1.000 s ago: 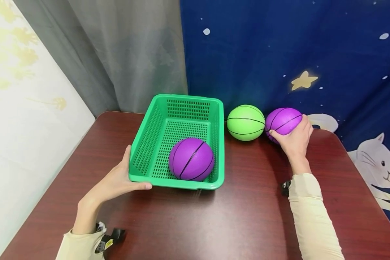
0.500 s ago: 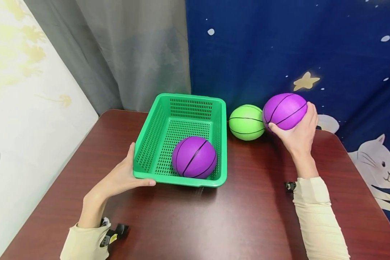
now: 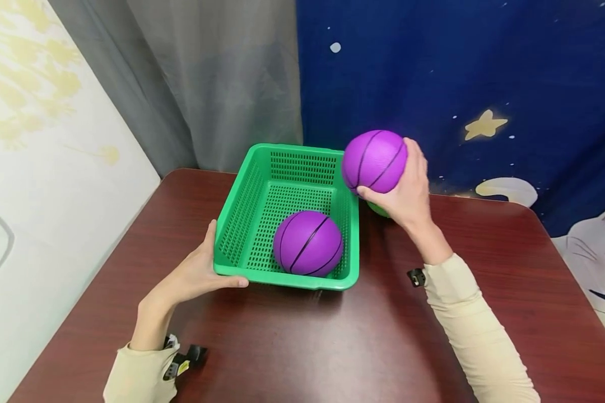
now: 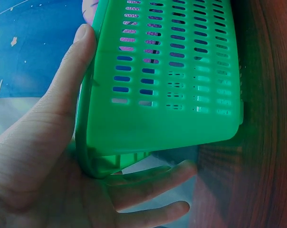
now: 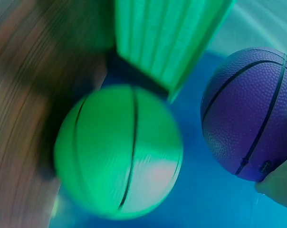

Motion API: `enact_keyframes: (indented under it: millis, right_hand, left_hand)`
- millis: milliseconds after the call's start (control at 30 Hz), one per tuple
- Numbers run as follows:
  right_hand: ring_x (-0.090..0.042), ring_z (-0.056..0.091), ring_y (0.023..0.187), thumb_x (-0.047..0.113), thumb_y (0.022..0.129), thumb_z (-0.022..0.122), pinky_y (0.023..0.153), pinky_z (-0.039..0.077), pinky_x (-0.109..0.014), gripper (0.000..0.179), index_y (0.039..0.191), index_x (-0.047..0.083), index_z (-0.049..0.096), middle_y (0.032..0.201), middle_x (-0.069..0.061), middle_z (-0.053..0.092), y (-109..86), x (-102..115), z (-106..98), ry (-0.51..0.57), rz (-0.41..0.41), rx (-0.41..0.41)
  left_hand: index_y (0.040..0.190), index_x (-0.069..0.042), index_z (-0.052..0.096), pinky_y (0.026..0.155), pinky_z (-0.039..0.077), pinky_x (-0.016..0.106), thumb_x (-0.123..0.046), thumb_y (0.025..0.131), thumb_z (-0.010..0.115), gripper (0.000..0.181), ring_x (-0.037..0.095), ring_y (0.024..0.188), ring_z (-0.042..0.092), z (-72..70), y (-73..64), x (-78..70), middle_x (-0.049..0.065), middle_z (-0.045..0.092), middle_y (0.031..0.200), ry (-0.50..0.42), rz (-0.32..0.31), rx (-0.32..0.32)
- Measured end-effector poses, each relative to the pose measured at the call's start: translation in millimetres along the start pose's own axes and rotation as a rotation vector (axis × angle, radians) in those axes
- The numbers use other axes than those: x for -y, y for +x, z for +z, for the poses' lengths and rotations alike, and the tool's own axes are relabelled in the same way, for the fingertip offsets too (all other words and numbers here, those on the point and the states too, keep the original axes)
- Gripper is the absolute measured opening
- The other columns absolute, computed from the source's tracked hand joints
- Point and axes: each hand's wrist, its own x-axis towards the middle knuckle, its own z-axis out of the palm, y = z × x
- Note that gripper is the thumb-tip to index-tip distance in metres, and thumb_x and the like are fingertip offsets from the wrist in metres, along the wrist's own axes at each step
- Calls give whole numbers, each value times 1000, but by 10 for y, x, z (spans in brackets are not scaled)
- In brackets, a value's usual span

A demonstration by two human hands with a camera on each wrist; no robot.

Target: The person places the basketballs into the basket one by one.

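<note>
My left hand (image 3: 194, 274) lies against the near left corner of a green plastic basket (image 3: 287, 281), its thumb along the front rim and its fingers extended along the left side. Slots in the basket wall (image 4: 134, 126) show up close in the left wrist view. Inside, near the front right, sits a purple mini basketball (image 3: 307, 243). My right hand (image 3: 408, 193) grips a second purple mini basketball (image 3: 374, 161) between thumb and fingers, raised over the basket's far right rim. Mostly hidden behind that ball in the head view is a light green mini basketball (image 5: 117, 152), on the table outside the basket.
The brown wooden table (image 3: 292, 341) runs back to a grey curtain (image 3: 232, 84) and a dark blue curtain (image 3: 408, 67) with stars and a cat. A pale wall (image 3: 40, 184) borders the left side.
My right hand has lifted the second purple ball off the table and carried it left, past the green ball, to the basket's right rim. My left hand stays at the basket corner.
</note>
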Motion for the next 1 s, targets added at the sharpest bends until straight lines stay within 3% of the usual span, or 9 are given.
enact_keyframes:
  millis: [133, 367, 533, 700, 1000]
  right_hand:
    - [-19, 35, 122, 50, 54, 85, 90, 40, -45, 109, 141, 10, 31, 138, -6, 37, 70, 209, 169, 50, 18, 91]
    - [-23, 33, 125, 51, 56, 84, 93, 39, -46, 111, 143, 10, 27, 143, -7, 31, 157, 431, 500, 110, 73, 262]
    - [-27, 37, 122, 53, 58, 81, 91, 41, -46, 113, 145, 11, 23, 144, -9, 29, 134, 443, 667, 108, 129, 393]
    - [-26, 37, 123, 57, 60, 79, 92, 41, -45, 114, 146, 9, 20, 143, -12, 29, 112, 409, 778, 74, 126, 434]
    - [-28, 43, 117, 63, 63, 74, 90, 43, -45, 118, 146, 2, 16, 140, -15, 31, 83, 317, 951, 70, 206, 540]
  left_hand:
    - [147, -23, -17, 96, 34, 54, -42, 67, 82, 129, 28, 133, 25, 9, 15, 6, 6, 4, 154, -13, 20, -4]
    - [146, -21, -19, 98, 32, 54, -46, 65, 82, 132, 29, 134, 24, 20, 12, 9, 7, 0, 154, 11, -14, -6]
    - [146, -20, -20, 98, 32, 55, -49, 65, 81, 133, 31, 135, 22, 29, 12, -2, 8, -2, 154, 28, -38, 0]
    - [146, -21, -19, 97, 33, 55, -46, 66, 82, 131, 29, 134, 25, 25, 47, -21, 7, 2, 154, 5, -5, 2]
    - [146, -17, -21, 99, 31, 55, -51, 65, 80, 134, 33, 135, 22, -18, 17, -27, 9, -3, 154, 55, -50, 10]
